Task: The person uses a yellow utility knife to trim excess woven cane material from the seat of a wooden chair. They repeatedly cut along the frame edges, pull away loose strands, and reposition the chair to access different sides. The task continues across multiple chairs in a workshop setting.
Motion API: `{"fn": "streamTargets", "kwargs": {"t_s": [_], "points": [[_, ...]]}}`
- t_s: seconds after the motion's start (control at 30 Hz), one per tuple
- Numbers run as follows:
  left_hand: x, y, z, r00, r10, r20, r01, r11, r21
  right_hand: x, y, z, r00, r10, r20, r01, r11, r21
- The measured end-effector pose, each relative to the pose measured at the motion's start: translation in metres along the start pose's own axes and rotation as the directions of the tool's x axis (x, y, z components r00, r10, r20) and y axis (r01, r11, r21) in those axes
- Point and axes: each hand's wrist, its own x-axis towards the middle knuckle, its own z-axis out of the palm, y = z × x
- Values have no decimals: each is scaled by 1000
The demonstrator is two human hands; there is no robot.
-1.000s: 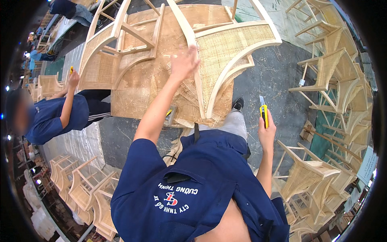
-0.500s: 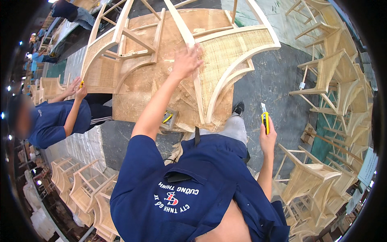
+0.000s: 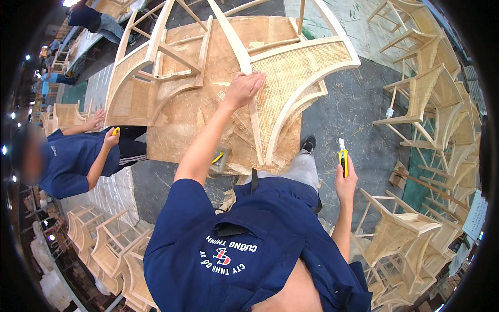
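My left hand (image 3: 243,90) has its fingers together over the wooden edge of a pale chair frame (image 3: 232,36). The frame lies on its side on a worktable, with a woven cane panel (image 3: 299,63) facing up to the right of the hand. Off to the right of the table, in the air, my right hand (image 3: 345,181) is closed round a yellow and black utility knife (image 3: 343,162). The knife points away from me with its blade showing, apart from the chair.
The plywood tabletop (image 3: 171,143) carries cane scraps and a small tray (image 3: 220,160) with a yellow cutter. A co-worker (image 3: 83,156) at left holds another yellow cutter beside a second chair (image 3: 132,88). Stacked chairs (image 3: 416,99) line the right; more chairs (image 3: 112,249) stand lower left.
My left hand's fingers have gone from spread to closed on the chair edge, and it sits slightly nearer me. The co-worker's cutter hand has dropped away from the second chair.
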Motion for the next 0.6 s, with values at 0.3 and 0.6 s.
{"fn": "streamTargets", "kwargs": {"t_s": [0.3,0.6], "points": [[25,2,5,845,-487,-221,524,836,161,1,-15,8,989,-139,-41,135,987,-85],[78,52,62,867,-311,-389,359,932,57,-3,-2,2,960,277,43,-279,928,248]]}}
